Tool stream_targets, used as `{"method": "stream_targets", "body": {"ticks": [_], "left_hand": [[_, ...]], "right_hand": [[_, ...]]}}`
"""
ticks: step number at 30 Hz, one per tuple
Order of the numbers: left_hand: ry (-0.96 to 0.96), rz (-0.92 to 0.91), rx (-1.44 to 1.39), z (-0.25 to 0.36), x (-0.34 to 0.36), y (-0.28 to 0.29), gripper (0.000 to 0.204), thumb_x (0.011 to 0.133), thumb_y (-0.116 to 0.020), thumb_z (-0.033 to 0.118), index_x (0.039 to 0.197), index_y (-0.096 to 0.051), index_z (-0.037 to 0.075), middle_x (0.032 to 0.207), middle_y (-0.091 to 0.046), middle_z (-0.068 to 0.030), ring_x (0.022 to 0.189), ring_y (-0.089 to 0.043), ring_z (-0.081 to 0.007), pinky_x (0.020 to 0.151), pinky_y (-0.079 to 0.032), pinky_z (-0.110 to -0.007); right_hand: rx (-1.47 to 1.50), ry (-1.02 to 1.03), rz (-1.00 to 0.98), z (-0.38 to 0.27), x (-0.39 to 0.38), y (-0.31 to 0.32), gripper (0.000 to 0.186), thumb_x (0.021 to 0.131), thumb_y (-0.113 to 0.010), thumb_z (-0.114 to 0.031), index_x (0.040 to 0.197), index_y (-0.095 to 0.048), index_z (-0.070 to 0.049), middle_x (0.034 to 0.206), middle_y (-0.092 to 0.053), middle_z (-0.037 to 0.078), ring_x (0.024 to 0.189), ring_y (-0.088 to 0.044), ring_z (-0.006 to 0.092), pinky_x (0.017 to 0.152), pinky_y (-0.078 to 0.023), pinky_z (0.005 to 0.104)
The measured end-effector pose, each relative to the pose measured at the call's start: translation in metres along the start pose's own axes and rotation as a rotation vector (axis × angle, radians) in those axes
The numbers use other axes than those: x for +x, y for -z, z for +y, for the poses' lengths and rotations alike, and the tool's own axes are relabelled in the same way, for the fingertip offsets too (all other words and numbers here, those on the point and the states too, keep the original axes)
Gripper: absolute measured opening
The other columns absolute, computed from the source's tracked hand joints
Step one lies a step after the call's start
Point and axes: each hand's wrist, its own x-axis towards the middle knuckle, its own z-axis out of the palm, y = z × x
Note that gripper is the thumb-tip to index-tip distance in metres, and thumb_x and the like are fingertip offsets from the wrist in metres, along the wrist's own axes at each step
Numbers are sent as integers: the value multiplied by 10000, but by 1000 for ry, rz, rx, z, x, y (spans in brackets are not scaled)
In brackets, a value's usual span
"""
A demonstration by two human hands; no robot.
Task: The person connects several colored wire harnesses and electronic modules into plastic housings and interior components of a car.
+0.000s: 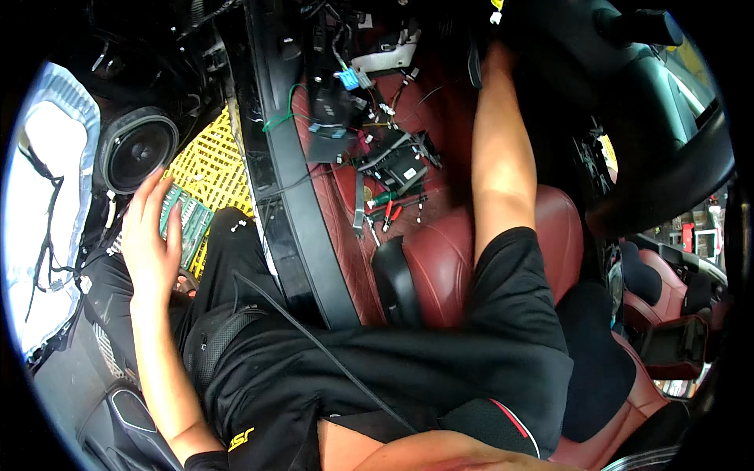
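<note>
My left hand is raised above my knee, its fingers stretched out and holding nothing. Just beyond its fingertips is a round black speaker. A green case of small tool pieces lies beside the hand. My right arm reaches far forward into a dark area, where my right hand is dim and blurred. Its fingers are hidden, and I cannot tell whether it holds anything. Close by it are a dark, thin-edged piece and a small yellow part.
Red-handled pliers, a green-handled screwdriver and a black module lie near the red seat. Loose wires and a blue connector are farther forward. A black door sill borders a yellow grating. A black curved rim stands at right.
</note>
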Motion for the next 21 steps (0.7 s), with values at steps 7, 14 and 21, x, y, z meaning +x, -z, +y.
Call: {"method": "stream_targets", "body": {"ticks": [7, 14, 21], "left_hand": [[357, -56, 54, -54, -124, 19, 383, 953, -605, 32, 1335, -577, 40, 1372, -585, -139, 1201, -623, -289, 1023, -489, -373], [519, -58, 144, -87, -158, 21, 405, 964, -598, 68, 1368, -554, 67, 1317, -612, -138, 1032, -665, -269, 937, -518, -357], [281, -123, 567, -85, -156, -15, 302, 882, -647, 123, 1183, -657, 107, 1095, -695, -56, 1007, -636, -253, 833, -490, -388]], "right_hand": [[-13, 242, 204, 68, 25, -42, 461, 876, -747, -200, 1270, -600, -10, 1304, -628, 133, 1175, -597, 286, 996, -475, 422], [-1, 166, 286, 73, 30, -31, 390, 823, -804, -205, 1129, -680, 2, 1225, -683, 120, 1103, -653, 269, 905, -531, 428], [279, 81, 277, 85, 71, -14, 342, 862, -770, -229, 1155, -666, -86, 1194, -686, 96, 1027, -677, 253, 765, -574, 457]]}}
